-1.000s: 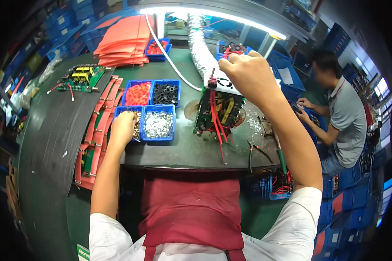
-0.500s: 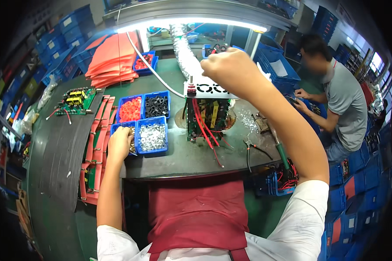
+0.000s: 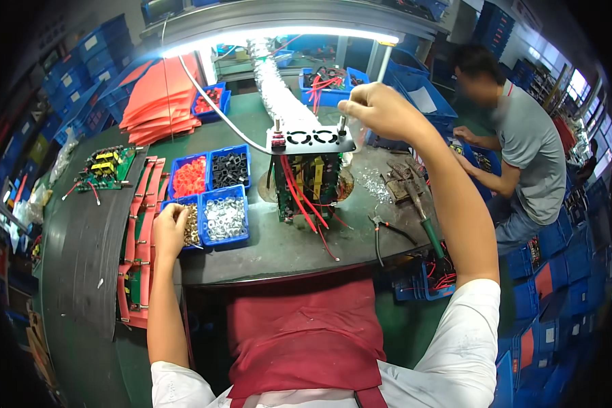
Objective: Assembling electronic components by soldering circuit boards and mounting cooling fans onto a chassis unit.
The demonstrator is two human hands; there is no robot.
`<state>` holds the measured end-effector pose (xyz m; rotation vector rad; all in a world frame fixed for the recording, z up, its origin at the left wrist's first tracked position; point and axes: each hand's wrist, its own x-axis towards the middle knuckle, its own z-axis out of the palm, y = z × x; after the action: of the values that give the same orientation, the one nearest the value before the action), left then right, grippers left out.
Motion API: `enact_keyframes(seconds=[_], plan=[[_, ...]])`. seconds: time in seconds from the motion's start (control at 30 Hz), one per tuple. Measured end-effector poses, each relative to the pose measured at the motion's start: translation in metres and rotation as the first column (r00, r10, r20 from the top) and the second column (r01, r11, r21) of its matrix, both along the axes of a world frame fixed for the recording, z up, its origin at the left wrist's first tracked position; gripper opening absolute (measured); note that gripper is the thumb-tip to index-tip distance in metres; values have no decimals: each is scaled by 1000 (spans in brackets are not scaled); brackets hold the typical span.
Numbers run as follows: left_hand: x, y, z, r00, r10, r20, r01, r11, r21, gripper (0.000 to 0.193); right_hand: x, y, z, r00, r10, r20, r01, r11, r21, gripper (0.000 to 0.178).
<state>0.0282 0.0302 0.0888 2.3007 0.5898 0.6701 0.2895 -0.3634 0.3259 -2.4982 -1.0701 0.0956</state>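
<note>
The electronics assembly (image 3: pixel 311 183) stands upright on the bench, with green circuit boards, red wires and a black top plate (image 3: pixel 313 141) with fan-shaped cutouts. At the plate's right end, my right hand (image 3: pixel 381 112) is closed, thumb and finger pinched at the top of a metal post (image 3: pixel 342 126). A small part between them may be hidden. A similar post with a red base (image 3: pixel 277 136) rises at the left end. My left hand (image 3: pixel 170 230) is closed at the left edge of a blue bin of small brass-coloured parts (image 3: pixel 192 226); what its fingertips hold is too small to tell.
Adjoining blue bins carry silver hardware (image 3: pixel 225 216), red parts (image 3: pixel 190 175) and black parts (image 3: pixel 230 170). Cutters (image 3: pixel 379 238) and a green-handled tool (image 3: pixel 431 236) lie right. Orange sheets (image 3: pixel 158 102) and a circuit board (image 3: pixel 109 166) lie left. A co-worker (image 3: pixel 530 143) sits at right.
My right hand has come down and right onto the right-hand post. My left hand has drawn back from inside the brass-parts bin to its left edge. The whole view has shifted slightly.
</note>
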Motion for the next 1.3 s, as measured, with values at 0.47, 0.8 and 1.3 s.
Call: enact_keyframes(seconds=[0.47,0.8,1.3], plan=[[46,-86,152,706,-142,694,708,182,-682,23,-122,145,-14,887,344,307,-452,784,425,22],[52,-68,141,719,-88,689,692,185,-698,25,-120,167,-18,930,285,232,-364,807,466,16],[-36,68,36,815,243,527,120,818,-563,20,-76,172,-30,922,331,200,-370,907,202,11]])
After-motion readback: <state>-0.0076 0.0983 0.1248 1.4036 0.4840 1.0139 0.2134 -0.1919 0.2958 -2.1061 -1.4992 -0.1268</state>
